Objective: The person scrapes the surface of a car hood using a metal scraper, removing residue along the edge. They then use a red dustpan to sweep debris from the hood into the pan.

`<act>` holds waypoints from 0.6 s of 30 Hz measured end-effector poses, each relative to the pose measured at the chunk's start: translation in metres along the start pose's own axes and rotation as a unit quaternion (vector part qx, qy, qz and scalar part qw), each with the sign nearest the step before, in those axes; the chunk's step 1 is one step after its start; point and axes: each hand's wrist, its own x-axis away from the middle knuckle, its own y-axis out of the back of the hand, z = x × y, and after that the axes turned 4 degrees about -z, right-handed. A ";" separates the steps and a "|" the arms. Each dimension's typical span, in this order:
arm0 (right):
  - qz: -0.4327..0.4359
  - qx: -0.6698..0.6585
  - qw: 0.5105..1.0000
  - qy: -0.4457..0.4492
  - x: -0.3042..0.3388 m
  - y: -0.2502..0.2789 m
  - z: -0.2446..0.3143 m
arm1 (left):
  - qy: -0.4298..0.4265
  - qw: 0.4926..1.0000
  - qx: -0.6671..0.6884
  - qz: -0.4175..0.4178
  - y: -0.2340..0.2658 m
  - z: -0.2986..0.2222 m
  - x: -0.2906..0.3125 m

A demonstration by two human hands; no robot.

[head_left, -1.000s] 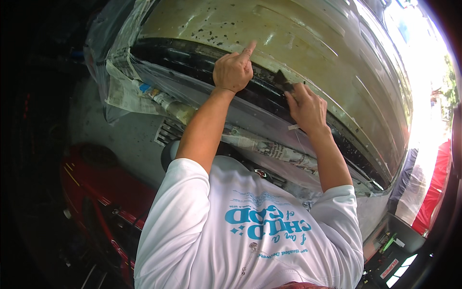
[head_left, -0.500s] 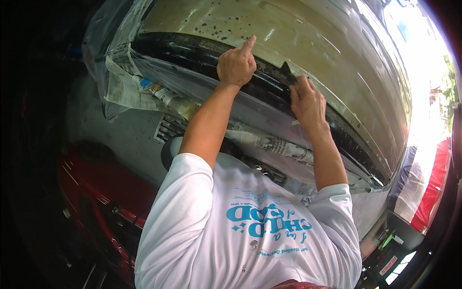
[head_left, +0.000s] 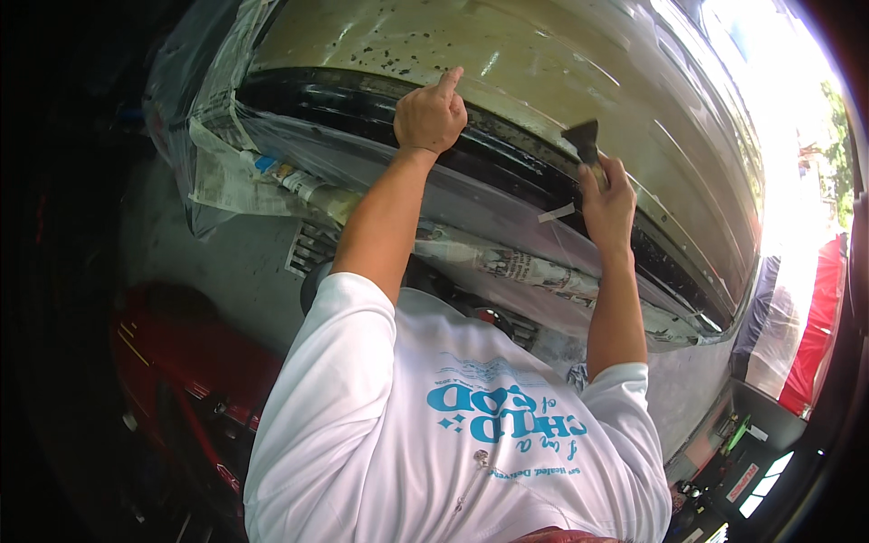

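Currently pinches a scraper (head_left: 582, 136) in the right hand (head_left: 610, 204), over the tan panel (head_left: 534, 54) beside black trim (head_left: 317, 102); curls the left hand (head_left: 430, 119) over that trim, with forefinger (head_left: 450, 82) extended and hold unclear.

There are one left hand (head_left: 431, 118) and one right hand (head_left: 607, 201) — two in all — plus one scraper (head_left: 582, 136), one white shirt (head_left: 353, 434), one red car (head_left: 195, 357), one black strip (head_left: 312, 98), one tan panel (head_left: 561, 68) and many dark specks (head_left: 390, 63).
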 end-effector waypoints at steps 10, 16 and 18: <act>-0.038 -0.103 0.985 -0.134 0.104 0.043 -0.061 | -0.146 0.974 -0.056 0.166 0.004 -0.092 0.040; -0.064 -0.156 0.972 -0.163 0.128 0.058 -0.077 | -0.235 0.955 -0.001 0.182 0.006 -0.113 0.063; -0.064 -0.186 0.968 -0.159 0.134 0.063 -0.080 | -0.241 0.949 -0.048 0.196 0.013 -0.094 0.059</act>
